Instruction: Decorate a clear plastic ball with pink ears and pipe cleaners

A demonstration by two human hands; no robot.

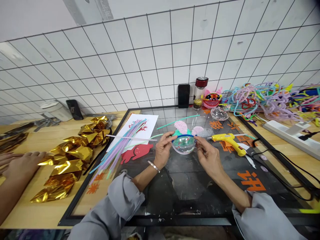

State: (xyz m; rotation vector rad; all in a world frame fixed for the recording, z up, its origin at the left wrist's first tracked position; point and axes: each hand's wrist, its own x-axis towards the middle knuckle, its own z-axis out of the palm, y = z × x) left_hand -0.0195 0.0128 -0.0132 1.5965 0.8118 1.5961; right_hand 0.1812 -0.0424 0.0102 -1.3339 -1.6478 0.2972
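Grey sleeves (pixel 125 196) lie nearest, their forearms reaching over a dark glass panel (pixel 172 200) on the wooden bench (pixel 17 213). Left hand (pixel 162 152), silver bracelet (pixel 153 166) at the wrist: fingers pinching the left end of a blue strip (pixel 185 135). Right hand (pixel 209 158): fingers grasping the strip's right end. The strip runs along the far rim of a clear bowl (pixel 184 146), which sits between the hands, near the centre of the panel. Two pink ovals (pixel 180 126) stand just beyond it.

To the left, a red cut-out (pixel 137 152) lies beside pastel stems (pixel 122 143), bundled across white paper (pixel 149 124). Further left, gold foil (pixel 65 169) is noted, with another person's hand (pixel 25 165) near it. A yellow glue gun (pixel 231 141) lies to the right of the right hand.

At the far side: an upright black phone (pixel 183 95), a red-capped bottle (pixel 199 94), a clear dome (pixel 219 114), and, far right, heaped coloured stems (pixel 260 100) before the tiled wall (pixel 160 66).
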